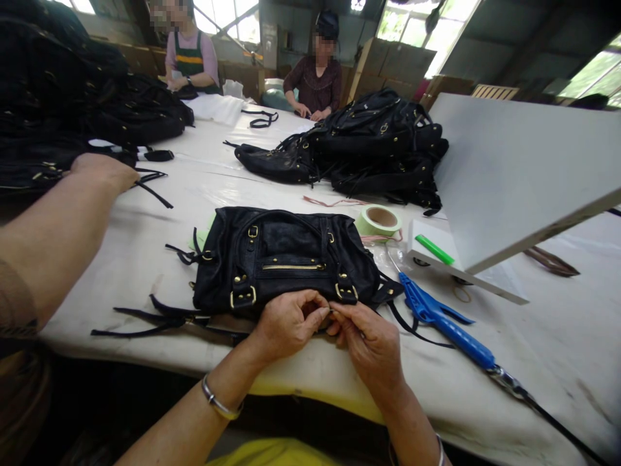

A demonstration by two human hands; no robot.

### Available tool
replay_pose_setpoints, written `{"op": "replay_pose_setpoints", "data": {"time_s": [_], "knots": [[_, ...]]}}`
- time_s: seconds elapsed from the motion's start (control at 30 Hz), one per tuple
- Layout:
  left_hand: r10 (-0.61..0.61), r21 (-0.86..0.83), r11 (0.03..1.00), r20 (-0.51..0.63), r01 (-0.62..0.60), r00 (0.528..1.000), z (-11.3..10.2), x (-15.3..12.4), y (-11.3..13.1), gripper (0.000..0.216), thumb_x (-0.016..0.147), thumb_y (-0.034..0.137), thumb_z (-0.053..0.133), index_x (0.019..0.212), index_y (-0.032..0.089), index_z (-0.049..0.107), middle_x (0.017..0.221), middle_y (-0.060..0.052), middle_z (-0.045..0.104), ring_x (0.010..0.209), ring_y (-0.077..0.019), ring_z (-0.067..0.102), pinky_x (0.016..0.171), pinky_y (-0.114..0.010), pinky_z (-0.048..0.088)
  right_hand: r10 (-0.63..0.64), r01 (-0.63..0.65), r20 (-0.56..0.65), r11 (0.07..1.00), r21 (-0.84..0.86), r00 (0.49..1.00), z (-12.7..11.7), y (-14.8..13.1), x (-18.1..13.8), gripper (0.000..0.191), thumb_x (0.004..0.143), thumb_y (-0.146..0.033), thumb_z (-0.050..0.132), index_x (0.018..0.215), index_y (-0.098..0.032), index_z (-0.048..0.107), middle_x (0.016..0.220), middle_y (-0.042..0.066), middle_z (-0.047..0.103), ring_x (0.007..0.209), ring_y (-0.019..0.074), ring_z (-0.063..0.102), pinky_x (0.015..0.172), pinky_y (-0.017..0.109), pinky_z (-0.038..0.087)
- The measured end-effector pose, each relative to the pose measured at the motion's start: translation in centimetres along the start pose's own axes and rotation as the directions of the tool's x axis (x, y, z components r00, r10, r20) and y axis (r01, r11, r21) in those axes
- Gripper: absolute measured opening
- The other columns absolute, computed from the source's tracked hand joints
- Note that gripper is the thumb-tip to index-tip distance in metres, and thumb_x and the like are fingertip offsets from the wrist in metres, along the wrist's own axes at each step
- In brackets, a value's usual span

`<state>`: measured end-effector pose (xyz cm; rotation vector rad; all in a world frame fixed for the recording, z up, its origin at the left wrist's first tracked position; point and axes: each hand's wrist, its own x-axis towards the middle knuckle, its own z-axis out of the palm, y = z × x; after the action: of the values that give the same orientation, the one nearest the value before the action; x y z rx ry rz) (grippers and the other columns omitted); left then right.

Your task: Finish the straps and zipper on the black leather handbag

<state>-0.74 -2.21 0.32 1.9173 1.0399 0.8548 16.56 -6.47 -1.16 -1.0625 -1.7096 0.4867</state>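
A black leather handbag with gold buckles and a gold zipper lies on the table just in front of me. At its near edge my left hand is closed in a pinch, thumb against forefinger. My right hand pinches right beside it, the fingertips of both hands almost meeting. Between them is something small and thin that I cannot make out. Black straps with loose ends stick out from the bag's left side. Under its far left corner shows a bit of green paper.
A blue air gun with a hose lies at the right, near a tape roll, a green strip and a white board. Black bags are piled behind. A co-worker's arm reaches in at left; two people work across the table.
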Motion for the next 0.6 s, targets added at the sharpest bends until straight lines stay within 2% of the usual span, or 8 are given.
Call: {"op": "replay_pose_setpoints", "data": {"time_s": [0.13,0.3,0.6], "knots": [[0.023,0.021,1.000,-0.014,-0.023,1.000,0.01,-0.03,0.02,0.010,0.089,0.024,0.056,0.085,0.022,0.065,0.078,0.007,0.066,0.068,-0.0079,0.058,0.065,-0.019,0.038,0.039,-0.039,-0.006,0.999,-0.004,0.999,0.02,-0.20,0.07,0.021,0.096,-0.012,0.053,0.109,-0.019,0.067,0.075,0.000,0.063,0.053,0.0085,0.058,0.050,0.017,0.051],[0.011,0.015,1.000,-0.011,-0.011,1.000,0.02,-0.03,0.24,0.009,0.088,0.023,0.057,0.083,0.021,0.065,0.076,0.007,0.066,0.067,-0.0080,0.058,0.064,-0.019,0.037,0.172,-0.170,-0.033,0.984,0.060,0.984,0.36,-0.60,-0.27,0.010,0.096,-0.018,0.058,0.103,-0.021,0.064,0.068,-0.004,0.066,0.052,0.0089,0.062,0.052,0.014,0.054],[0.021,0.017,1.000,-0.014,-0.020,1.000,-0.03,-0.13,0.28,0.009,0.088,0.023,0.057,0.083,0.021,0.064,0.076,0.007,0.066,0.067,-0.0085,0.057,0.064,-0.019,0.037,0.183,-0.180,-0.054,0.982,0.062,0.982,0.33,-0.87,-0.33,0.008,0.096,-0.022,0.058,0.100,-0.020,0.064,0.068,-0.003,0.067,0.054,0.0104,0.065,0.055,0.016,0.056]]}}
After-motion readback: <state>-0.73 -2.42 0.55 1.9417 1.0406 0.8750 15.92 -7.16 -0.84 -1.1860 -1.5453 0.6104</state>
